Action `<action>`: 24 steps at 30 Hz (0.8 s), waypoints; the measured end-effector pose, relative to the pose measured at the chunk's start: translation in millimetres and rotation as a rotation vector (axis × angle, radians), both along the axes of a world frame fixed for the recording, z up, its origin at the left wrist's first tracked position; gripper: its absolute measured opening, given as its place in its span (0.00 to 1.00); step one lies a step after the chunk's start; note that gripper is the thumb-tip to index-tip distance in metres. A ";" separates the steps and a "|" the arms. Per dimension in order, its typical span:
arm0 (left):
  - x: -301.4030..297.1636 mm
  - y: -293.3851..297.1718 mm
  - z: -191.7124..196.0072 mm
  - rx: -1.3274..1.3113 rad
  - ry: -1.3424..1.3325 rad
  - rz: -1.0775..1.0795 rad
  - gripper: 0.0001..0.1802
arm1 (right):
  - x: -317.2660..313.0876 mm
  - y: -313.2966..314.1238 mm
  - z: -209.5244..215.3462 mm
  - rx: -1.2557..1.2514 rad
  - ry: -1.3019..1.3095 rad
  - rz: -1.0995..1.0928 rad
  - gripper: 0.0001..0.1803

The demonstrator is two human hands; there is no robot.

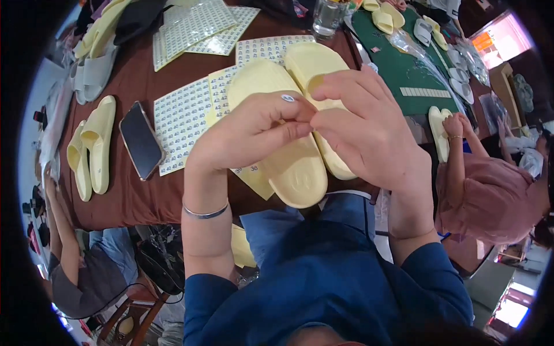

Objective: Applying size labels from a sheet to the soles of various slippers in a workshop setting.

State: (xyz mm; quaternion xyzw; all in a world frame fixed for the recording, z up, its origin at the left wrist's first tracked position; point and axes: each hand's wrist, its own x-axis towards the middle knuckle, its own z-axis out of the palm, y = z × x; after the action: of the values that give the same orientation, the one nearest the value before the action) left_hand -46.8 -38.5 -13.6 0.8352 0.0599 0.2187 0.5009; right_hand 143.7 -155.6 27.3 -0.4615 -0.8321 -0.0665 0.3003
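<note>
My left hand (254, 127) and my right hand (369, 130) meet above a pair of pale yellow slide slippers. Both hands have thumb and forefinger closed in a pinch, fingertips nearly touching. Whatever lies between them is too small or hidden to make out. A small round white sticker (287, 98) with a dark mark clings to the back of a left finger. Beneath my hands, the left slipper (297, 176) reaches over the table's near edge. Beside it lies the right slipper (311, 57), partly covered by my right hand. Printed sticker sheets (183, 118) spread under and around the pair.
Left of the sheets lie a dark-screened phone (141, 140) and another yellow slipper pair (92, 147). More sheets (202, 26) and a glass (329, 20) stand farther back on the brown-covered table (124, 199). Two people sit close by, one at a green table (395, 63) with slippers.
</note>
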 end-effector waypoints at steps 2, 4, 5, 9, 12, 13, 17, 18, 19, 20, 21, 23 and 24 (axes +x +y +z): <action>0.0 -1.4 0.5 -0.019 -0.032 -0.011 0.08 | -0.4 -0.1 0.3 -0.013 0.012 0.010 0.12; -1.3 -2.8 1.8 -0.105 0.004 0.023 0.09 | 3.8 -2.7 0.9 -0.015 0.015 -0.002 0.11; -3.8 -2.6 5.9 -0.127 0.063 0.025 0.11 | 8.9 -3.7 3.2 0.021 0.060 0.008 0.11; -8.1 0.9 6.4 -0.215 0.066 -0.027 0.15 | 37.2 -15.8 7.8 0.020 0.081 -0.050 0.09; -9.7 4.0 5.5 -0.354 -0.018 -0.006 0.14 | 45.0 -24.0 -13.1 -0.050 0.065 -0.138 0.07; -10.5 4.2 5.9 -0.354 -0.070 0.011 0.15 | 45.6 -26.8 -19.0 -0.130 0.045 -0.151 0.05; -12.4 7.0 4.8 -0.357 -0.125 0.080 0.17 | 44.3 -33.2 -23.8 -0.300 0.031 -0.168 0.05; -13.5 7.7 5.4 -0.348 -0.137 0.083 0.18 | 43.3 -34.1 -24.8 -0.315 0.035 -0.167 0.04; -14.6 8.9 3.8 -0.351 -0.127 0.092 0.18 | 43.2 -35.0 -27.1 -0.322 0.036 -0.169 0.04; -14.3 8.4 3.0 -0.357 -0.125 0.090 0.18 | 42.3 -35.4 -29.9 -0.328 0.024 -0.159 0.03; -14.1 7.6 2.6 -0.361 -0.146 0.105 0.17 | 41.9 -36.0 -32.5 -0.333 0.013 -0.149 0.03; -15.4 7.5 2.9 -0.369 -0.164 0.126 0.17 | 41.3 -36.8 -37.3 -0.358 0.002 -0.166 0.03; -16.0 8.2 3.0 -0.353 -0.163 0.143 0.17 | 41.2 -37.1 -38.9 -0.377 -0.011 -0.183 0.03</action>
State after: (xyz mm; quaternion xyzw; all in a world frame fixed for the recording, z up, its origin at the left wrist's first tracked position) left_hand -62.9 -30.3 -10.6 0.7074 0.1156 0.3068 0.6261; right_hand 184.9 -192.7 -11.6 -0.5829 -0.7861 0.0607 0.1966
